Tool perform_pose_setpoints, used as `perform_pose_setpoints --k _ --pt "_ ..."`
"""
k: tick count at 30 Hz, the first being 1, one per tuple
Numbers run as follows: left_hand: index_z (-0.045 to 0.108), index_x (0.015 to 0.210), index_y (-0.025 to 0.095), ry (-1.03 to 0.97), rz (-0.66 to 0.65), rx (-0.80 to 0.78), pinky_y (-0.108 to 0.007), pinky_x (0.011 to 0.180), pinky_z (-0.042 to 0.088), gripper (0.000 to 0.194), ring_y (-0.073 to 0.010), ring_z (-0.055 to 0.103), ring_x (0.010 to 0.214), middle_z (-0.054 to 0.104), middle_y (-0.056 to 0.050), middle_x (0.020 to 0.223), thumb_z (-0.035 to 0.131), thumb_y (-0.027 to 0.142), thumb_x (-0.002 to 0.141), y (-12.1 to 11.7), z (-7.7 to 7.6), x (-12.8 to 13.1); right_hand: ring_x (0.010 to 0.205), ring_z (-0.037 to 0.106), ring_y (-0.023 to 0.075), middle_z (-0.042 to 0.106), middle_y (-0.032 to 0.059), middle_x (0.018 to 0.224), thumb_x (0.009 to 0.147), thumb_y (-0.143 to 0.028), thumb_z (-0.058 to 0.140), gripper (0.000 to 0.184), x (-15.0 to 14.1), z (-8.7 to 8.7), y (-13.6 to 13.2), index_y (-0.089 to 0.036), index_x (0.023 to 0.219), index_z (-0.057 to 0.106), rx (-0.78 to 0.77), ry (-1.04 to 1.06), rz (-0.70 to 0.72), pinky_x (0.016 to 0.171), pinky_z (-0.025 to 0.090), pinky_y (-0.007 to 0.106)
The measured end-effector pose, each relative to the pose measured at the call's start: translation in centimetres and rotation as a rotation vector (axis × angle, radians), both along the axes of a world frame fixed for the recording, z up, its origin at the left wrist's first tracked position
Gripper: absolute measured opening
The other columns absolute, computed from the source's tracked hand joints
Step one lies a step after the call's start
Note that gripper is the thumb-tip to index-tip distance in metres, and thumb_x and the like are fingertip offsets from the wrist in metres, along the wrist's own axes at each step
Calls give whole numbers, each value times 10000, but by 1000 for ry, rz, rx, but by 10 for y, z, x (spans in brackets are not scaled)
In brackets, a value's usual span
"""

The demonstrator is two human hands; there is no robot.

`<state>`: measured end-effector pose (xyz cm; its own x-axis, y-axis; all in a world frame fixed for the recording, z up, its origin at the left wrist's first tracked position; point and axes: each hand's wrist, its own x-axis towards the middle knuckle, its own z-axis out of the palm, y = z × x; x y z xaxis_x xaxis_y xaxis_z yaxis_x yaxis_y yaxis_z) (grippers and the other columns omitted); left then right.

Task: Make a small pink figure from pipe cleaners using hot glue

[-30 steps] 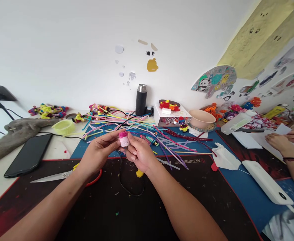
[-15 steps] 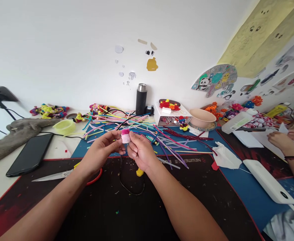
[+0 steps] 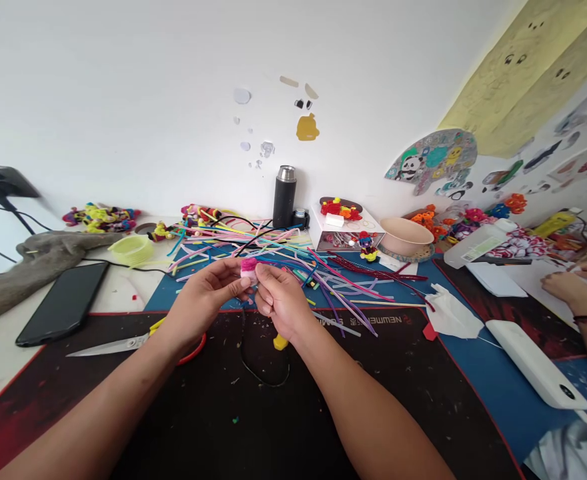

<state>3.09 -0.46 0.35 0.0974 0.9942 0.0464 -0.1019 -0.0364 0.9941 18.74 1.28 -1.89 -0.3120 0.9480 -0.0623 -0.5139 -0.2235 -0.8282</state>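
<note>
A small fuzzy roll of pipe cleaner (image 3: 248, 267), magenta on top and pale pink below, is pinched between my two hands above the far edge of the dark mat. My left hand (image 3: 212, 290) grips it from the left with thumb and fingertips. From the right, my right hand (image 3: 282, 299) has thumb and forefinger closed on it, the other fingers curled under. Just beyond lies a loose heap of coloured pipe cleaners (image 3: 283, 250). Scissors (image 3: 113, 347) lie partly hidden beneath my left forearm. A yellow piece (image 3: 280, 342) shows below my right hand.
A black phone (image 3: 63, 303) and driftwood (image 3: 38, 267) lie left. Behind the heap stand a black thermos (image 3: 284, 200), a white box (image 3: 323, 237) and a pink bowl (image 3: 406, 233). A white power bank (image 3: 536, 363) lies right, near another person's hands (image 3: 566, 290).
The pink roll has turned slightly in my fingers, showing more magenta and less pale pink. Both hands keep their pinch in nearly the same place. The view has shifted slightly.
</note>
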Motion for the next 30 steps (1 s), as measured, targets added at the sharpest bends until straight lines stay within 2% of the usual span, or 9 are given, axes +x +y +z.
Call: perform_pose_setpoints --k 5,9,14,17,19,24,30 --pt "748 1137 199 24 23 1 -401 894 620 544 -275 743 1008 812 -80 1051 955 516 746 2 -2 -1 381 334 64 387 -123 464 756 -640 889 511 0 -3 1 -212 783 610 21 -38 -16 390 163 227" --pt "731 1155 203 131 19 66 -429 953 604 489 -283 750 1037 805 -87 1108 886 523 819 3 -4 -4 376 388 69 465 -94 507 871 -654 785 500 -1 -4 -1 -215 767 570 83 -107 -30 383 193 224" --pt "723 1163 211 438 105 277 -447 871 608 387 -278 748 929 772 -78 1046 760 498 904 3 -10 -8 368 441 91 516 -95 496 931 -646 713 445 -2 -3 -3 -206 980 667 196 -265 -20 393 267 227" --pt "735 1199 229 636 174 454 -426 878 588 304 -258 723 939 753 -67 1073 706 402 950 1 -11 -8 370 447 93 521 -96 493 923 -646 714 456 -2 -1 -4 -198 1000 676 242 -343 -73 405 296 234" --pt "731 1237 240 701 206 540 -400 884 579 287 -242 707 964 743 -58 1091 693 355 977 0 -12 -7 369 443 95 508 -98 487 911 -668 707 482 -1 1 -4 -196 1001 685 221 -347 -76 400 284 237" --pt "709 1254 254 637 232 615 -357 856 583 267 -212 695 941 726 -33 1095 715 301 991 1 -14 -7 370 440 96 490 -99 488 857 -703 737 518 0 6 -5 -198 967 691 126 -251 -20 380 236 231" --pt "715 1224 280 652 278 715 -394 969 573 232 -233 696 1076 739 -30 1141 713 242 995 -1 -12 -9 369 446 85 501 -89 510 828 -727 760 539 0 4 -5 -221 793 576 70 -188 24 376 206 222"
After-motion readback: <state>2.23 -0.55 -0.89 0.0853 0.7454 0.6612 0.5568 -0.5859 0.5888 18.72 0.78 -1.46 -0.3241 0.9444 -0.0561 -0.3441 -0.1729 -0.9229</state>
